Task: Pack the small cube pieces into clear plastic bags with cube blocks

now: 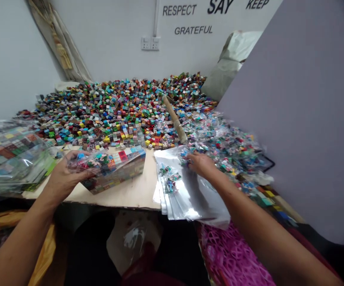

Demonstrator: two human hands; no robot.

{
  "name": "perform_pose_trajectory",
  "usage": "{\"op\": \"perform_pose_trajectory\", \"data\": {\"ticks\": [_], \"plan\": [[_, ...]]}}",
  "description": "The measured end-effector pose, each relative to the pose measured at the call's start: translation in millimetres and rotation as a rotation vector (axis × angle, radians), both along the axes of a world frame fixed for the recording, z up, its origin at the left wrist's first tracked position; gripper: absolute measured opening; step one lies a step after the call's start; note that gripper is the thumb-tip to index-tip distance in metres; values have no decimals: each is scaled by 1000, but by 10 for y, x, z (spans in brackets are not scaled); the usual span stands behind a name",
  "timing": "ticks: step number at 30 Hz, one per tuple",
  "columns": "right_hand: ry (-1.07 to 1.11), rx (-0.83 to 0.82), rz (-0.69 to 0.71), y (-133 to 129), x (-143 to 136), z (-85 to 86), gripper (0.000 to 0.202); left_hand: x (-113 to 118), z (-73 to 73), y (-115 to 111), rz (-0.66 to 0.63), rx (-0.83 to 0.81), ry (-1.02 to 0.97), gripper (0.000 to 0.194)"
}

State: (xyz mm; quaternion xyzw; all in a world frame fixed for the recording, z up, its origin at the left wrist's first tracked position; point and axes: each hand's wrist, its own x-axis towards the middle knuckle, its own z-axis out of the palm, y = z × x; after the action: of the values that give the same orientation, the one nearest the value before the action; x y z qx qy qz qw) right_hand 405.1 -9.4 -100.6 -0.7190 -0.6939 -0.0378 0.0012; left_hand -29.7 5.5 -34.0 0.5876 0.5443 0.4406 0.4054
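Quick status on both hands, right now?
Left hand: closed, holding a clear bag of colorful blocks.
Right hand: at a small clear packet over the silvery bags; whether it grips cannot be told.

The white wall (pixel 115 43) bears a double socket (pixel 150 43), a conduit (pixel 156 20) rising from it, and black lettering (pixel 193 30): RESPECT, SAY, KEEP, GRATEFUL. A curtain (pixel 75 59) with a tassel (pixel 63 57) hangs at left; a pale sack (pixel 219 75) sits beside the grey partition (pixel 309 99) at right. Magenta openwork (pixel 234 254) shows below.
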Motion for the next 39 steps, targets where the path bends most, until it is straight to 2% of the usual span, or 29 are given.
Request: {"op": "perform_pose_trajectory", "data": {"ticks": [3, 6, 8, 9, 13, 17, 23, 28, 34, 36, 39], "plan": [[45, 19, 28, -151, -162, 107, 34, -19, -12, 11, -27, 2, -17, 61], [270, 8, 280, -360, -393, 172, 29, -19, 3, 3, -32, 0, 5, 63], [373, -24, 460, -474, -534, 124, 27, -3, 25, -10, -13, 8, 36, 64], [381, -33, 501, -512, -582, 79, 25, 8, 36, -16, 3, 13, 52, 65], [505, 42, 433, -549, -590, -74, 17, 38, 62, -30, 11, 16, 54, 63], [664, 160, 382, -548, -509, -71, 8, 19, 30, -15, -27, 58, 35, 59], [418, 177, 414, -641, -678, -116, 17, 1, 7, -7, -16, 63, 61, 55], [304, 160, 425, -723, -780, -149, 18, -10, 4, -9, -41, 54, 25, 52], [119, 277, 410, -724, -850, -330, 21, -2, 14, -21, -28, 55, 23, 50], [170, 302, 435, -762, -834, -349, 22, 15, 22, -32, -23, 39, -11, 52], [428, 311, 443, -864, -724, -256, 23, 43, 23, -39, -30, -3, -98, 58]]}}
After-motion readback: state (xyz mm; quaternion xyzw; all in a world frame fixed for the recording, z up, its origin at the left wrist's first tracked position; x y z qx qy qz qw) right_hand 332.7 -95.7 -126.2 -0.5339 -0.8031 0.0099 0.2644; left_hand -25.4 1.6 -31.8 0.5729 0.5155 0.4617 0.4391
